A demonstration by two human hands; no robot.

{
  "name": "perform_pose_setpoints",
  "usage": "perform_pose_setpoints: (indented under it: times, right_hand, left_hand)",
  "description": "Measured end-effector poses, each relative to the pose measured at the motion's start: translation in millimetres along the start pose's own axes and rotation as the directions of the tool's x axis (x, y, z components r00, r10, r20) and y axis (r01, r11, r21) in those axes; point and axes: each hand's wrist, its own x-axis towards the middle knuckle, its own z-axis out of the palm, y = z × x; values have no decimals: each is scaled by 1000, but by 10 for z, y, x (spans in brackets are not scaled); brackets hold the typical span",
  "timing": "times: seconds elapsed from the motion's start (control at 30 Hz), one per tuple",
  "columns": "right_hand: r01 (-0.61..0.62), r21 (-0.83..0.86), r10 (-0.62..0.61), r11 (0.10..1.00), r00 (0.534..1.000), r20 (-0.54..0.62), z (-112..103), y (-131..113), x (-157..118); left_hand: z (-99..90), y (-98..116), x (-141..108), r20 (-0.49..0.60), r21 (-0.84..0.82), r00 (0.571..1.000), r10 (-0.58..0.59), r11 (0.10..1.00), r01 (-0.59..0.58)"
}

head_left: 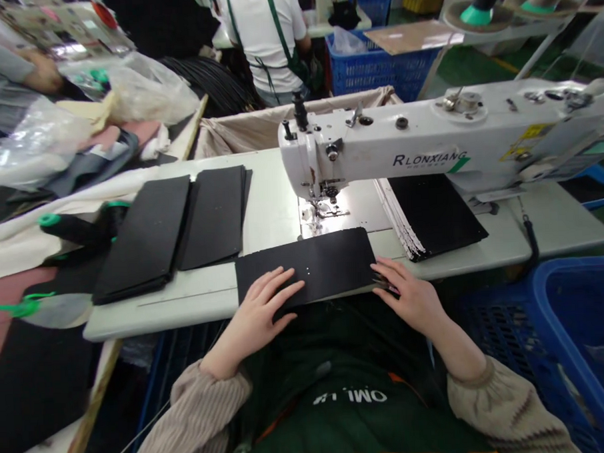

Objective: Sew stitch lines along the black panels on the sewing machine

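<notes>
At the worktop's (266, 208) front edge, before the machine (368, 147), lies the black panel (333, 262), its long axis running left to right, the right end angled slightly away from me. My left grip (262, 301) rests on its left part, fingers spread, clasping nothing, probably to keep it flat. My right grip (407, 292) meets the right end, perhaps steadying it; whether it is closed on anything I cannot tell. Stacks (144, 227) sit left, likely for easy reach.

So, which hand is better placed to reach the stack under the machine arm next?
Likely the right hand: it touches the black panel nearer that stack; the left hand lies farther left.
</notes>
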Motion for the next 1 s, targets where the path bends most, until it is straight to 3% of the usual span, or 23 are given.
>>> perform_pose_setpoints:
  times: [0.1,0.17,0.23,0.3,0.37,0.4,0.5,0.6,1.0]
  right_hand:
    - [80,59,-84,995,995,58,-3,-26,124]
    - [93,182,-103,979,993,48,-58,-63,212]
    - [70,302,-72,951,997,-4,-157,-138,295]
    - [38,371,-11,928,997,-76,-274,-243,366]
    - [15,402,41,915,991,-130,-376,-352,419]
    - [2,414,61,910,988,-139,-415,-398,439]
    - [-32,443,101,896,986,-133,-481,-483,474]
    - [-55,459,124,887,985,-120,-499,-504,481]
    - [-179,401,225,899,972,-71,-369,-353,501]
  left_hand:
    - [-201,-342,-355,-24,-110,990,-141,984,138]
    - [-328,-429,-525,-83,-264,964,-252,938,223]
    - [-443,-403,-608,-202,-418,892,-405,859,296]
    - [-543,-312,-604,-287,-575,779,-557,751,325]
    - [-626,-214,-544,-270,-735,699,-662,611,294]
    - [-663,-175,-508,-229,-802,688,-689,534,268]
    - [-747,-114,-426,-109,-916,701,-705,345,204]
    - [-789,-113,-412,-60,-949,717,-694,262,174]
    - [-802,-115,-467,-85,-960,744,-663,254,116]
